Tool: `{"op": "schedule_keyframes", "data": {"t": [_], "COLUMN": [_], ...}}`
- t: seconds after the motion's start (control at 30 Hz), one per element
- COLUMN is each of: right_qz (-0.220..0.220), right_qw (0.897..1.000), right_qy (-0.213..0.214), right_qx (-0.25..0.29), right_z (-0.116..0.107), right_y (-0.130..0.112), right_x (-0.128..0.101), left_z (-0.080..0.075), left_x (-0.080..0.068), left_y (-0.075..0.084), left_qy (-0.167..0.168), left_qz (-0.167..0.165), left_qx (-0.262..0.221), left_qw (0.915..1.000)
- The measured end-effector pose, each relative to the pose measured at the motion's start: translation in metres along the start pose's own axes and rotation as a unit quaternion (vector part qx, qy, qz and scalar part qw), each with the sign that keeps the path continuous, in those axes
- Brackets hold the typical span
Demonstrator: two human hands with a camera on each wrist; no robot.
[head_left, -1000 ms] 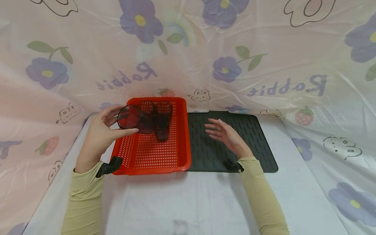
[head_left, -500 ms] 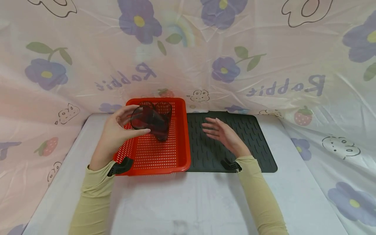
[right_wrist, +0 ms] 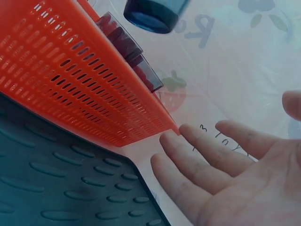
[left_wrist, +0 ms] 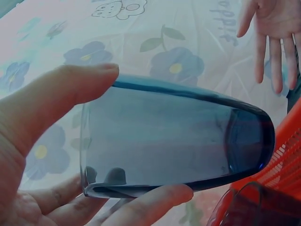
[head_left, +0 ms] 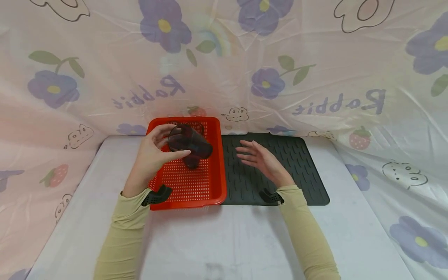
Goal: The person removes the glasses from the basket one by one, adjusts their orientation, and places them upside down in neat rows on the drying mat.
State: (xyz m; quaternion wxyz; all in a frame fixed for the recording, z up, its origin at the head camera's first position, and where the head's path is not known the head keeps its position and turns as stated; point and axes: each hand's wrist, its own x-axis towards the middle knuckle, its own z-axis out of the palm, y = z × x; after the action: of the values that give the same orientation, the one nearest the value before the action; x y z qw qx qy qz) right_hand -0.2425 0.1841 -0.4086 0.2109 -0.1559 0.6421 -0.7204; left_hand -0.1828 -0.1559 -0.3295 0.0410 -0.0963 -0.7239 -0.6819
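My left hand (head_left: 154,155) holds a dark tinted glass (head_left: 190,143) on its side above the red perforated basket (head_left: 210,182), thumb and fingers round it near its rim (left_wrist: 169,141). Its base (right_wrist: 150,14) points toward the right hand. More dark glasses (head_left: 191,161) stand upright in the basket behind and below it (right_wrist: 136,56). My right hand (head_left: 260,157) hovers open, fingers spread, over the dark ribbed mat (head_left: 301,171) just right of the basket, holding nothing (right_wrist: 221,169).
The basket and mat lie side by side on a white table (head_left: 227,241). A flower-printed plastic sheet (head_left: 315,77) walls in the back and both sides. The mat's surface (right_wrist: 56,179) bears nothing.
The left hand has carried the tilted glass to the right, from the basket's left edge to over its middle. The right hand has drifted slightly left over the mat.
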Motion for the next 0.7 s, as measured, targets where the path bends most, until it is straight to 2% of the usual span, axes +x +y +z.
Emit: {"op": "schedule_keyframes", "data": {"t": [0.33,0.7], "right_qz": [0.000,0.003], "right_qw": [1.000,1.000], "right_qy": [-0.001,-0.005], "right_qx": [-0.004,0.008], "right_z": [0.004,0.011], "right_y": [-0.001,-0.009], "right_x": [0.004,0.010], "left_z": [0.017,0.033], "left_x": [0.009,0.017], "left_y": [-0.009,-0.018], "left_qy": [0.008,0.028], "left_qz": [-0.001,-0.008], "left_qx": [-0.060,-0.094], "left_qw": [0.9982,0.9951]}}
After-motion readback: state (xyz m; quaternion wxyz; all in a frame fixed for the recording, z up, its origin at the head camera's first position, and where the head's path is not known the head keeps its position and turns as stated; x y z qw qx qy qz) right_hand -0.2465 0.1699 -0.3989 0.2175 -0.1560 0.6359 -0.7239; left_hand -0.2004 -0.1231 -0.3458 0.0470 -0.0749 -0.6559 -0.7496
